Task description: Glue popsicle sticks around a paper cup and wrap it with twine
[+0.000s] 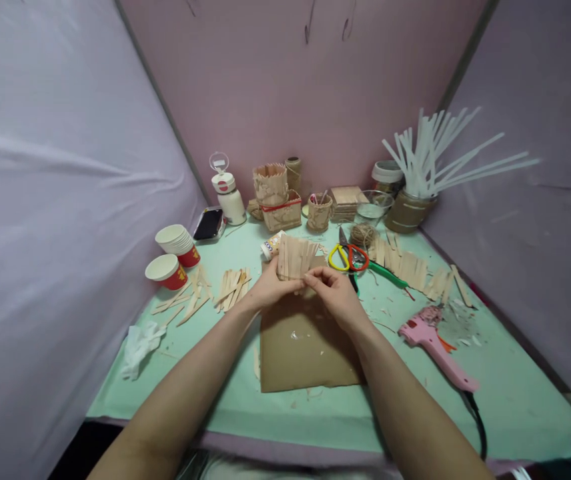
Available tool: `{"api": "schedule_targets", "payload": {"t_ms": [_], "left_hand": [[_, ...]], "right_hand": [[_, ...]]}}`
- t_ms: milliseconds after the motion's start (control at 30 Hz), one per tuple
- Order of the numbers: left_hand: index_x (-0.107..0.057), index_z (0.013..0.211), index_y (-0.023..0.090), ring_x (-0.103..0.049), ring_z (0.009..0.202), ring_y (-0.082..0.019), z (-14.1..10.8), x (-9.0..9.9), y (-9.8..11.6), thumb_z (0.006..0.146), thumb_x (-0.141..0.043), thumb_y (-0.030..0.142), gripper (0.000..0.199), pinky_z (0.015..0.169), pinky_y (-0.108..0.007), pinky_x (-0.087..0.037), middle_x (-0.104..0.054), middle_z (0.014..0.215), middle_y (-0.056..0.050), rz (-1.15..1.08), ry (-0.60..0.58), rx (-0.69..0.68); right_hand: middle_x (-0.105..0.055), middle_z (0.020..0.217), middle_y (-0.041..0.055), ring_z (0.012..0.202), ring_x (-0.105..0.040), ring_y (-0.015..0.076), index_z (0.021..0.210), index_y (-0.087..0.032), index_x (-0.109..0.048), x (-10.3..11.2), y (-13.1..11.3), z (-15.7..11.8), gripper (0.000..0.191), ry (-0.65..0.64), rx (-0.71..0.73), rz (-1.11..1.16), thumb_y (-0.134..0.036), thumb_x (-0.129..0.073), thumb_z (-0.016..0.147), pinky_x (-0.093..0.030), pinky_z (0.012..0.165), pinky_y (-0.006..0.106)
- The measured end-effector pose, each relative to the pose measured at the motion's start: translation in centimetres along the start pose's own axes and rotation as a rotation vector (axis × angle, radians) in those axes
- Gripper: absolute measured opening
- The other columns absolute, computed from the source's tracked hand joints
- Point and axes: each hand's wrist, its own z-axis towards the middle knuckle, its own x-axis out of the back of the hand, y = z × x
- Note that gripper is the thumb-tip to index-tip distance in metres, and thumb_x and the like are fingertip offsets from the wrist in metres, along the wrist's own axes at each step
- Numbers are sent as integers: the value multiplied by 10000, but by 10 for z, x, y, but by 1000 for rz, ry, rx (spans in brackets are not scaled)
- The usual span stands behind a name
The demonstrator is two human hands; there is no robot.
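Observation:
Between my hands is a fan-like piece of flat wooden craft sticks set side by side, held upright above a brown cardboard sheet. My left hand grips it at the left side and lower edge. With thumb and fingertips together, my right hand pinches at its lower right corner; whether anything small is in that pinch, such as twine, I cannot tell. Just behind the stick piece lies a white bottle, partly covered by it.
Right: scissors, twine ball, row of sticks, pink glue gun with cord, jar of white glue sticks. Left: paper cups, loose sticks, crumpled tissue, phone. Behind: stick-covered containers, white bottle with loop.

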Motion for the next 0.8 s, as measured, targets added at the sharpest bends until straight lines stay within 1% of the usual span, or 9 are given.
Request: {"api": "schedule_targets", "payload": {"t_ms": [100,200,233,300,433,600,700,800], "left_hand": [[-532,1238,158,-656,982,-242,-9,2,-8,535,-906,267,804,874,-357,-504,-691,1078,-87,-149,-29,78],[-530,1254,162,-661,1013,-249,-12,6,-15,524,-918,243,831,894,-360,-501,-697,1100,-95,-240,-86,84],[-525,1265,162,-661,1022,-251,-13,7,-16,529,-918,238,838,898,-362,-501,-696,1113,-100,-244,-87,82],[-509,1283,159,-658,1045,-256,-13,7,-17,545,-915,243,847,907,-365,-502,-688,1149,-112,-221,-43,79],[-472,1309,163,-638,1109,-272,-16,5,-16,579,-885,243,842,935,-370,-500,-662,1223,-124,-145,91,51],[-456,1319,169,-642,1100,-281,-19,3,-14,583,-866,233,844,927,-380,-511,-672,1199,-116,-3,208,40],[-445,1332,175,-627,1134,-285,-20,3,-14,596,-867,254,852,956,-395,-500,-657,1227,-121,19,208,16],[-438,1341,172,-612,1161,-295,-21,3,-14,597,-872,256,866,959,-408,-498,-642,1248,-132,-64,131,13]], "right_hand": [[-623,655,-9,594,-498,119,741,-186,-659,0,2,0,407,-40,-34,-10,-570,-785,696,-365,565,247],[-595,648,-21,595,-482,115,728,-185,-643,2,1,0,419,-67,-46,-35,-579,-781,689,-357,569,246],[-586,647,-23,592,-475,114,730,-186,-639,3,0,-1,420,-79,-52,-48,-582,-773,695,-354,566,246],[-560,636,-30,575,-450,110,735,-186,-633,4,-3,-3,423,-104,-69,-81,-589,-757,708,-342,550,245],[-505,627,-39,566,-407,109,752,-184,-633,4,-9,-7,424,-142,-84,-162,-595,-736,724,-321,523,243],[-501,638,-34,579,-419,118,740,-195,-606,3,-14,-9,416,-185,-109,-185,-595,-718,729,-324,523,249],[-488,631,-37,581,-401,117,735,-192,-616,5,-13,-7,394,-153,-92,-213,-575,-710,729,-311,532,254],[-480,623,-38,586,-393,119,733,-189,-632,7,-9,-4,354,-53,-70,-246,-536,-702,735,-302,553,261]]}}
